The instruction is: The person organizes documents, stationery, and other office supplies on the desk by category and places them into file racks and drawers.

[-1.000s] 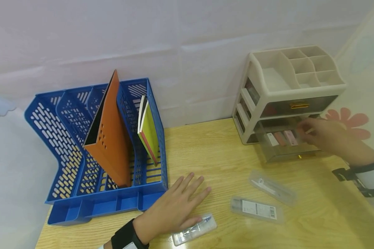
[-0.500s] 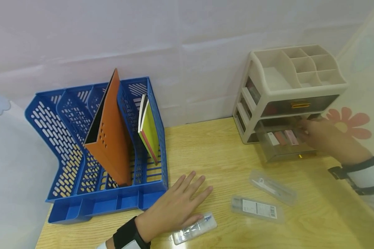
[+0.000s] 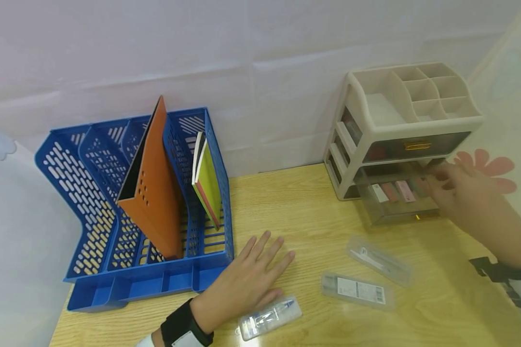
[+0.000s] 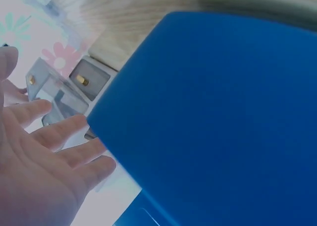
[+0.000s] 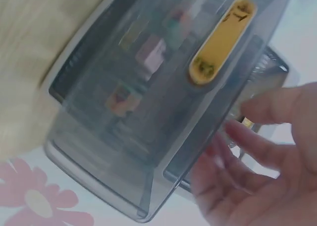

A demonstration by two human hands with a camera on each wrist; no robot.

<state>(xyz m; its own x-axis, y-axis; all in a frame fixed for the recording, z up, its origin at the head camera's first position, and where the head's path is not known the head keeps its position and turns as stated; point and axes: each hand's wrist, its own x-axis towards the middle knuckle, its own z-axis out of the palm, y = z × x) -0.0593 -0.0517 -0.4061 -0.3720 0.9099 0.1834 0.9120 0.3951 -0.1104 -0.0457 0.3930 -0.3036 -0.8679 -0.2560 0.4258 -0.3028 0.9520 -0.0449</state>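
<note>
My right hand (image 3: 471, 200) is at the right side of a pulled-out clear drawer (image 3: 386, 219), its fingertips over the rim. In the right wrist view the fingers are loosely bent, thumb and forefinger apart, nothing visible between them. Inside the drawer lie small eraser-like blocks: a white block (image 3: 379, 193), a brownish-red block (image 3: 390, 192), a pink block (image 3: 404, 191) and a greenish one beside the fingers. My left hand (image 3: 245, 279), palm down with fingers spread, is over the table beside a clear plastic case (image 3: 271, 318) with a blue-tipped item inside.
The drawer belongs to a cream desktop organizer (image 3: 425, 126). Before it lie two more clear cases, one with a slim white item (image 3: 379, 260) and one with a barcode label (image 3: 357, 291). A blue file rack (image 3: 147, 277) holds an orange file box (image 3: 156, 202) and thin notebooks (image 3: 208, 185).
My right hand has drawn slightly back toward the drawer's right front, and a greenish block shows by its fingertips. My left hand has shifted slightly; the drawer remains out.
</note>
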